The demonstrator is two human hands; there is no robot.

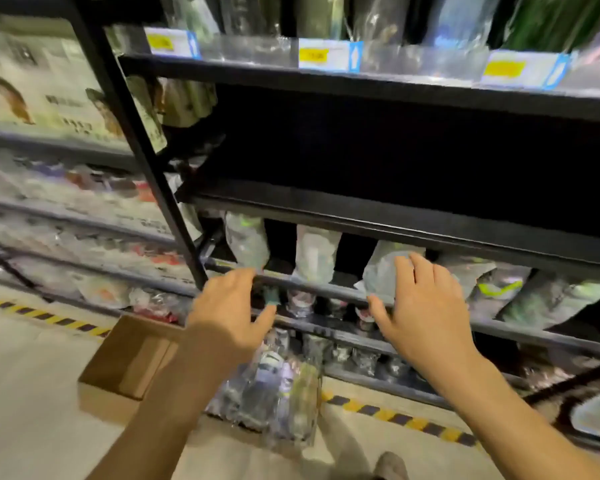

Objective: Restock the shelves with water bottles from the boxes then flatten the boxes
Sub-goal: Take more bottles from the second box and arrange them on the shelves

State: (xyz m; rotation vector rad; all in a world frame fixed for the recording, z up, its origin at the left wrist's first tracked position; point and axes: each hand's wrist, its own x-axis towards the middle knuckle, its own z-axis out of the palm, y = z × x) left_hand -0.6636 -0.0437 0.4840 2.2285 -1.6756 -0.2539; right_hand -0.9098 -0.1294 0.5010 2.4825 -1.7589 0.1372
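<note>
Cardboard box (125,365) sat open on the floor below the black shelf (395,216), and the wrapped pack of water bottles (278,393) lay at the shelf's foot. Left hand (229,306) and right hand (426,313) hovered at the shelf front, fingers loosely spread and holding nothing. Lifted by its film, the pack might tear and spill bottles. Blur hid the labels, and a forearm covered part of the box.

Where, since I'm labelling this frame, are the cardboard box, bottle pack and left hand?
cardboard box (118,362): head view, brown inner panel.
bottle pack (274,393): head view, middle of wrap.
left hand (227,306): head view, back of hand.
</note>
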